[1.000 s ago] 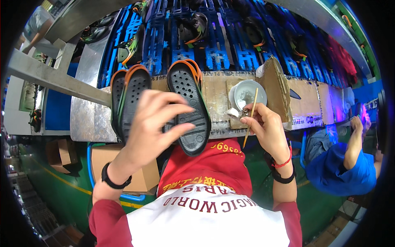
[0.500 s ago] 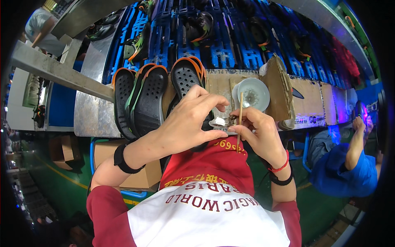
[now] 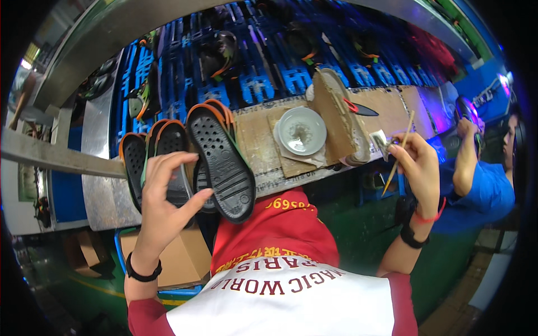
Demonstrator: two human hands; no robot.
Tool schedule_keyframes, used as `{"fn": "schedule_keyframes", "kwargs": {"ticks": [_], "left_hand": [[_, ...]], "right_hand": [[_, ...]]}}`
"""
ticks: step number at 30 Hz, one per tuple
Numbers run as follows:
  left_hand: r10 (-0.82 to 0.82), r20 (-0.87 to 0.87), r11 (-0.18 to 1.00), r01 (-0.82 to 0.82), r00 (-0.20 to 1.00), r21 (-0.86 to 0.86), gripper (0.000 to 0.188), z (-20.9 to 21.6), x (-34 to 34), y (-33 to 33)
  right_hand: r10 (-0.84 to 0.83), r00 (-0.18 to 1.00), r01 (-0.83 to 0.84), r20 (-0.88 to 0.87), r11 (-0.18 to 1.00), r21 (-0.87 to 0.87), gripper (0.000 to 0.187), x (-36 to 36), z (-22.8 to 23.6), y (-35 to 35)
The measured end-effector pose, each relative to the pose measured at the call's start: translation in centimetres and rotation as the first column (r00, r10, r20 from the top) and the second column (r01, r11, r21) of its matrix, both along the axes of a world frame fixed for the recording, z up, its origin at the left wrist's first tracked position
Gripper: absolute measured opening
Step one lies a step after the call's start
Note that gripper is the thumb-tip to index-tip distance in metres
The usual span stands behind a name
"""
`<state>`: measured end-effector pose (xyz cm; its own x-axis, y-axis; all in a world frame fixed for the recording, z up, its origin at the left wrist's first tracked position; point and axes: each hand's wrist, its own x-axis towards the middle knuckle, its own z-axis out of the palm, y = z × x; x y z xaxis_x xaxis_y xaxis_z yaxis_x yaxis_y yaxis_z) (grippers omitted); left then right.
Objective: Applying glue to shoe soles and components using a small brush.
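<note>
My left hand [image 3: 162, 201] is raised with thumb and fingers apart, holding nothing, by the black clog-style shoes with orange rims. The nearest black shoe [image 3: 230, 182] stands tilted with its hole-dotted sole side showing, just right of my thumb. Other shoes [image 3: 133, 162] are lined up behind my fingers and to their left. Away to the right, my right hand [image 3: 421, 171] pinches a thin wooden stick [image 3: 390, 177]. A small, crumpled-looking white and silvery piece [image 3: 379, 140] sits at the same fingertips; its kind is unclear.
A white bowl [image 3: 321, 134] with cloudy residue stands on cardboard [image 3: 260, 131] along the bench. Beside it rises a cardboard flap [image 3: 330, 123], with a red-and-black pointed tool [image 3: 364, 110] behind. A blue rack conveyor [image 3: 255, 87] carries shoes beyond. A person in blue [image 3: 476, 193] works at right.
My hands have moved apart: the left swung left to the shoes, the right carried the stick and white piece far right. The view has shifted, too.
</note>
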<state>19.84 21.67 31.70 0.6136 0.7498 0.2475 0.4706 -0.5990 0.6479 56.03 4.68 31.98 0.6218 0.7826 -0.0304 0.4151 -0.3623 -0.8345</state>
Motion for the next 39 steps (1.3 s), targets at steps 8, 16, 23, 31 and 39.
{"fn": "schedule_keyframes", "kwargs": {"ticks": [8,16,23,31,39], "left_hand": [[0.083,0.035,0.995,-0.081,0.996,-0.053,0.045,-1.3,-1.5,-0.4],[0.122,0.067,0.985,-0.112,0.990,-0.133,0.043,-2.5,-2.1,-0.7],[0.108,0.105,0.979,-0.088,0.989,-0.182,0.043,-2.9,-1.9,-0.8],[0.112,0.119,0.976,-0.087,0.986,-0.199,0.043,-3.2,-2.2,-1.0],[0.122,0.145,0.966,-0.083,0.982,-0.246,0.042,-3.4,-2.4,-1.2]], "right_hand": [[0.149,0.986,-0.117,0.073,0.936,-0.331,0.022,5.3,-7.3,3.0],[0.196,0.976,-0.147,0.099,0.918,-0.368,0.026,6.0,-8.0,3.5],[0.250,0.955,-0.170,0.162,0.903,-0.394,0.024,6.4,-7.9,3.9],[0.292,0.932,-0.187,0.216,0.895,-0.405,0.022,6.9,-7.8,3.9],[0.208,0.960,-0.128,0.186,0.921,-0.367,0.017,7.1,-8.0,3.7]]}}
